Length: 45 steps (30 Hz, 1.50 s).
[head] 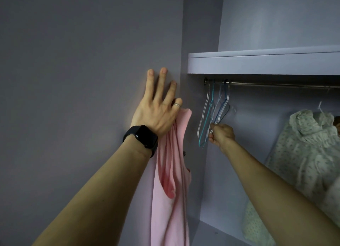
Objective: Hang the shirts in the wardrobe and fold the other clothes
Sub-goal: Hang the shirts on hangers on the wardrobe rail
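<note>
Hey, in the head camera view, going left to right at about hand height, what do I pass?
Left hand, flat on the wall → pink sleeveless top hanging beneath it → wire hangers on the rail → floral garment. The right hand grips among the hangers, so I leave it out.

Wall (73,43): matte lilac-grey, dim even light. Wardrobe (253,126) interior same colour; shelf (257,64) directly above metal rail (276,85).
</note>
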Available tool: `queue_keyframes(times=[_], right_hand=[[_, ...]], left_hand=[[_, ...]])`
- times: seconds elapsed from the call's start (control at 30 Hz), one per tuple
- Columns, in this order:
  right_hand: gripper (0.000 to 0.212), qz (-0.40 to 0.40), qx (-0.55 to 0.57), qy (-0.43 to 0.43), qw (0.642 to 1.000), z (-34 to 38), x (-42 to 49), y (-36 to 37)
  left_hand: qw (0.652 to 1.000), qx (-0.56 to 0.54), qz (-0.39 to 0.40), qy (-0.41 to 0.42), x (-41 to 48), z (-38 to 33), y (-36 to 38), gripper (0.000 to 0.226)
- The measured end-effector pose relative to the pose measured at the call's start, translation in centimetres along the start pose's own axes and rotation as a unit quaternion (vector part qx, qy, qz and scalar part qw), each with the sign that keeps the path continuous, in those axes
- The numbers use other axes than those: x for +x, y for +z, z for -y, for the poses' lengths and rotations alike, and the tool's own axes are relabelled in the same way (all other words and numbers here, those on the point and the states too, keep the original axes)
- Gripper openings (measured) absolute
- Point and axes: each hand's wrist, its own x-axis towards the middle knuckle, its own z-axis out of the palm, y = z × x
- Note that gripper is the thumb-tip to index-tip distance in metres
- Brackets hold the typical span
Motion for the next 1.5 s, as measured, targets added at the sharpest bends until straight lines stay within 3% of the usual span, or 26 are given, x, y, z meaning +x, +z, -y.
queue_keyframes(times=[0.13,0.43,0.53,0.63,0.73,0.8,0.87,1.0,1.1,1.17,1.23,1.27,1.33,1.5], right_hand=[[0.015,0.029,0.064,0.011,0.997,0.0,0.0,0.4],[0.033,0.04,-0.036,0.023,0.998,1.3,0.3,-1.2],[0.049,-0.021,-0.129,-0.005,0.991,2.4,-0.1,-1.4],[0.056,-0.118,-0.254,-0.065,0.958,4.5,-1.5,-2.4],[0.053,-0.125,-0.303,-0.078,0.942,6.6,-3.3,-4.3],[0.053,-0.104,-0.337,-0.071,0.933,8.1,-4.9,-6.0],[0.054,-0.075,-0.366,-0.067,0.925,8.1,-7.1,-7.7],[0.054,-0.023,-0.406,-0.062,0.911,8.1,-13.6,-12.3],[0.061,0.029,-0.391,-0.056,0.918,8.6,-18.6,-16.0],[0.061,0.061,-0.364,-0.048,0.928,8.9,-21.7,-18.5],[0.06,0.09,-0.337,-0.06,0.935,9.0,-24.3,-20.2],[0.059,0.099,-0.329,-0.064,0.937,9.3,-25.9,-21.4],[0.058,0.116,-0.306,-0.079,0.942,10.2,-28.7,-23.3],[0.055,0.156,-0.204,-0.084,0.963,13.4,-35.0,-27.4]], left_hand=[[1.0,-0.005,0.007,-0.004,0.0,0.1,-0.2,0.067],[1.0,0.008,-0.017,-0.007,0.0,-0.2,0.0,0.059],[1.0,0.015,-0.018,-0.006,0.2,-0.3,0.5,0.058],[0.999,0.016,-0.047,-0.01,0.0,-0.1,1.1,0.061],[0.998,0.0,-0.06,-0.006,-0.1,-0.1,1.4,0.079],[0.998,-0.039,-0.042,-0.005,0.1,0.3,1.0,0.08],[0.997,-0.07,-0.015,0.0,-0.1,0.6,0.1,0.066],[0.988,-0.124,0.092,0.028,0.0,1.0,-1.4,0.057],[0.959,-0.175,0.209,0.071,0.3,1.4,-2.6,0.047],[0.934,-0.253,0.246,0.049,0.4,2.1,-3.8,0.046],[0.899,-0.373,0.229,0.022,-0.2,1.9,-4.6,0.048],[0.865,-0.445,0.232,0.018,-0.7,1.5,-5.4,0.044],[0.81,-0.543,0.22,0.026,-2.1,0.8,-7.3,0.023],[0.789,-0.563,0.189,0.156,-4.4,-1.2,-12.1,0.03]])
